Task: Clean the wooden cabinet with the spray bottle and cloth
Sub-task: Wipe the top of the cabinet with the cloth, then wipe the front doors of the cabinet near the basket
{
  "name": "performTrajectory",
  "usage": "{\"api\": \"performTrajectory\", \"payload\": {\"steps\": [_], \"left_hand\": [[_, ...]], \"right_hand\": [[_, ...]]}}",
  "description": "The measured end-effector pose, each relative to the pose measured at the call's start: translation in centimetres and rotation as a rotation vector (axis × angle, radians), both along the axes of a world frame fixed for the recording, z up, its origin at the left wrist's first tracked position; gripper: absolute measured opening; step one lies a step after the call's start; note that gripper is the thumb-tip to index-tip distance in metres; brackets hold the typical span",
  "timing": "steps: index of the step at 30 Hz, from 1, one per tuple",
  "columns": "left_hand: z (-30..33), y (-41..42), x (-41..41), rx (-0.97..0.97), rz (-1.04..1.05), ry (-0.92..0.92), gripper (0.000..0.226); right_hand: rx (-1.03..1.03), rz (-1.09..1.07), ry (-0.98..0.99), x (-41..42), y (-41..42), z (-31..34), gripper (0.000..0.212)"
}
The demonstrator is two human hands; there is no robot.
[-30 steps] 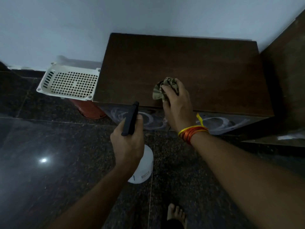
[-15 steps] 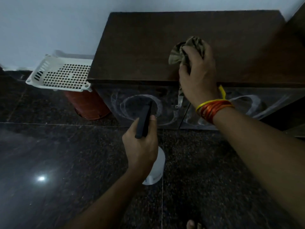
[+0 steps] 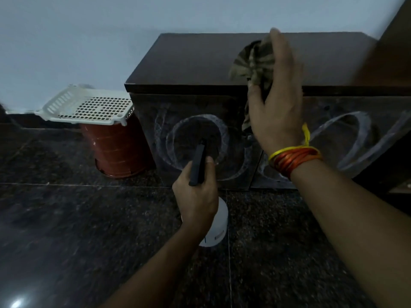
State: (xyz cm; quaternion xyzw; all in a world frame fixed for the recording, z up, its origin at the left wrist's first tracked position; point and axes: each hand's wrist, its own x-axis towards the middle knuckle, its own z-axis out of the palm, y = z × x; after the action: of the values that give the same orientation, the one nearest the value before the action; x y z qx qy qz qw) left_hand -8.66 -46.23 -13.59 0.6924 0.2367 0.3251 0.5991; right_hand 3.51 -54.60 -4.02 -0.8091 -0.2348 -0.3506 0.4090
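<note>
A dark wooden cabinet (image 3: pixel 200 63) is seen standing against a pale wall (image 3: pixel 77 41) on a dark speckled floor (image 3: pixel 66 230), its front panels marked with pale swirled rings. A white spray bottle (image 3: pixel 216 227) is gripped by the left hand (image 3: pixel 196 201), whose fingers are curled round the neck; the black spray head is pointed toward the left front panel, and most of the white body is hidden beneath the hand, so whatever is in it cannot be made out. A crumpled, mottled cloth (image 3: pixel 255 63) is clutched by the right hand (image 3: pixel 273 103), the fingers being wrapped over it and the thumb pressed against its lower fold; it is held in front of the cabinet's upper front edge, and whether it is touching the wood cannot be told. A loose tail of the cloth is seen hanging below the palm. Orange and yellow threads (image 3: pixel 293 158) are tied round the right wrist. To the left of the cabinet, a white perforated basket (image 3: pixel 89 105) is rested on top of a reddish-brown bucket (image 3: pixel 117 147), so the bucket's inside is concealed. The cabinet's right end is cut off by the frame edge, and the fingertips of the right hand are blurred.
</note>
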Motion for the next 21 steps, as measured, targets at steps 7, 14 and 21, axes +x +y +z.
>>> {"api": "performTrajectory", "payload": {"steps": [7,14,21], "left_hand": [[-1.1,0.6,-0.8,0.035,-0.016,-0.035,0.030],[-2.2,2.0,-1.9,0.083,-0.021,-0.013,0.033],[-3.1,2.7,-3.3,0.041,-0.005,0.030,0.028]], "right_hand": [[0.155,-0.071,0.038,-2.9,-0.8,-2.5,0.063],[0.244,-0.154,0.129,-5.3,-1.2,-4.9,0.061],[0.130,-0.107,0.255,-6.9,-0.5,-7.6,0.058]]}}
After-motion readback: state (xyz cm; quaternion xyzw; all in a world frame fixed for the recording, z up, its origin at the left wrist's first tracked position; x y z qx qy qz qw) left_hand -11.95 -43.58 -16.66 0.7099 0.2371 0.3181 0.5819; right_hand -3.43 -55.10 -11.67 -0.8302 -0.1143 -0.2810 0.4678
